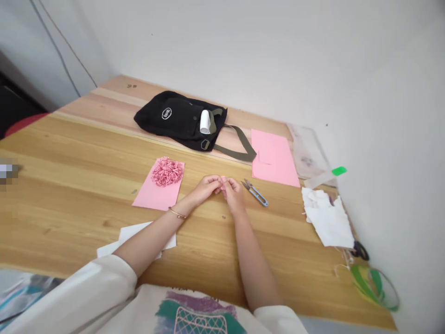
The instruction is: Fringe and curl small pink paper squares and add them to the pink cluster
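Both of my hands meet over the middle of the wooden table (205, 236). My left hand (207, 188) and my right hand (233, 191) are closed, pinching a small pink piece of paper (223, 182) between the fingertips. Most of that piece is hidden by the fingers. Just right of my right hand lies a pair of blue thread snips (256, 192). Left of my left hand, a cluster of pink curled paper bits (167, 172) rests on a pink sheet (158, 198).
Behind my hands lies a black tote bag (177, 120) with a white roll (205, 122) on it. Its strap reaches a larger pink sheet (276, 160). White cloth pieces (332, 225), black-handled scissors (360, 250) and green tape (377, 287) sit at right. White paper (134, 232) lies under my left forearm.
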Tool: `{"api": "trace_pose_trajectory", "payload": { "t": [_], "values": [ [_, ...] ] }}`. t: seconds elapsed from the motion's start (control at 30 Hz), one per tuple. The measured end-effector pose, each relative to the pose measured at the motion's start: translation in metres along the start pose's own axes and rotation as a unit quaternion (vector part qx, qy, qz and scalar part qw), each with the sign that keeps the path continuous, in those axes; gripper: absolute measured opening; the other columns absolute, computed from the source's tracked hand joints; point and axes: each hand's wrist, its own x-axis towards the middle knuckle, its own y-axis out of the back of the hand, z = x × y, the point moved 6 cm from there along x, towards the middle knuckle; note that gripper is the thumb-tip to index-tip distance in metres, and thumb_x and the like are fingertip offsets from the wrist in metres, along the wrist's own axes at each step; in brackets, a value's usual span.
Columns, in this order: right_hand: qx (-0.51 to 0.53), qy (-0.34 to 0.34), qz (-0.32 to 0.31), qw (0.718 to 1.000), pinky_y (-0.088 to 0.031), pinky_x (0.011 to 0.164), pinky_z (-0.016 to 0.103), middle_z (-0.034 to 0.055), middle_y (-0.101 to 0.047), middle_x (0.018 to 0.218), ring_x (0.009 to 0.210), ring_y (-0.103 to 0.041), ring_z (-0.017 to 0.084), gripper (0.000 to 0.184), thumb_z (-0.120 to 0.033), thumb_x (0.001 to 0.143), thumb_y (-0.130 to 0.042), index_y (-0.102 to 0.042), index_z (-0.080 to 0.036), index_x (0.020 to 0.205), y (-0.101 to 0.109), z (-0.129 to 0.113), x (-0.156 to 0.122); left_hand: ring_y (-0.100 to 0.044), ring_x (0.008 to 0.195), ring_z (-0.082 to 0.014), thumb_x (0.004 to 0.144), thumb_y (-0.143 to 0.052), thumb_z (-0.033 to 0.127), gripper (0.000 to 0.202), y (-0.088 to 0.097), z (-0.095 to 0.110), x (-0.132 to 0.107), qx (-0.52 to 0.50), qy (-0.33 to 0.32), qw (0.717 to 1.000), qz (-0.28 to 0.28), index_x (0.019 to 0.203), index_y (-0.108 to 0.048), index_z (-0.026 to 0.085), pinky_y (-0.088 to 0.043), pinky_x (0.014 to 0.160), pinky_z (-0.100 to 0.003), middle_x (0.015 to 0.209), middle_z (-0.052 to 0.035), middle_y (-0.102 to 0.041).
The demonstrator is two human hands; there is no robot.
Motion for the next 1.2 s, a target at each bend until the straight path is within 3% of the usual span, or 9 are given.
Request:
{"api": "trace_pose_trajectory", "payload": {
  "t": [0.17, 0.33, 0.53, 0.8, 1.2],
  "values": [
    [-0.011, 0.003, 0.007, 1.000, -0.024, 0.039, 0.022, -0.0066, -0.036, 0.043, 0.039, -0.029, 0.007, 0.039, -0.055, 0.074, -0.050, -0.042, -0.021, 0.056, 0.000, 0.000, 0.000, -0.037, 0.050, -0.0079, 0.061, -0.053, 0.025, 0.014, -0.001, 0.003, -0.002, -0.001, -0.009, 1.000, -0.005, 0.052, -0.050, 0.015, -0.028, 0.051, -0.022, 0.048, 0.0044, -0.043],
    [-0.034, 0.013, 0.005, 0.999, -0.025, 0.040, 0.022, -0.0048, -0.045, 0.048, 0.042, -0.033, 0.007, 0.036, -0.051, 0.075, -0.051, -0.044, -0.020, 0.058, -0.001, 0.004, 0.001, -0.036, 0.049, -0.0075, 0.062, -0.053, 0.026, 0.020, 0.000, 0.001, -0.001, -0.004, -0.017, 1.000, -0.006, 0.047, -0.044, 0.016, -0.027, 0.051, -0.022, 0.047, 0.0046, -0.041],
    [-0.013, 0.025, 0.006, 1.000, -0.024, 0.041, 0.022, -0.0072, -0.036, 0.044, 0.039, -0.028, 0.007, 0.036, -0.048, 0.078, -0.049, -0.042, -0.020, 0.055, 0.001, 0.000, -0.001, -0.036, 0.049, -0.0078, 0.064, -0.053, 0.026, 0.018, 0.000, -0.003, 0.000, -0.010, -0.011, 1.000, -0.012, 0.050, -0.047, 0.015, -0.027, 0.052, -0.022, 0.047, 0.0047, -0.041],
    [-0.008, -0.010, -0.002, 1.000, -0.025, 0.042, 0.022, -0.0055, -0.043, 0.048, 0.041, -0.032, 0.007, 0.031, -0.044, 0.075, -0.054, -0.046, -0.020, 0.057, 0.001, 0.006, 0.001, -0.036, 0.050, -0.0073, 0.067, -0.053, 0.027, 0.021, 0.002, -0.009, 0.002, -0.005, -0.011, 1.000, -0.012, 0.051, -0.047, 0.015, -0.028, 0.053, -0.022, 0.049, 0.0045, -0.041],
    [-0.039, -0.001, -0.015, 0.999, -0.027, 0.042, 0.022, -0.0035, -0.045, 0.052, 0.044, -0.036, 0.008, 0.036, -0.054, 0.076, -0.051, -0.044, -0.021, 0.063, 0.000, 0.005, 0.000, -0.037, 0.048, -0.0079, 0.066, -0.053, 0.024, 0.022, 0.001, -0.002, 0.002, -0.015, -0.012, 1.000, -0.004, 0.046, -0.047, 0.016, -0.028, 0.049, -0.022, 0.045, 0.0033, -0.041]
  ]
}}
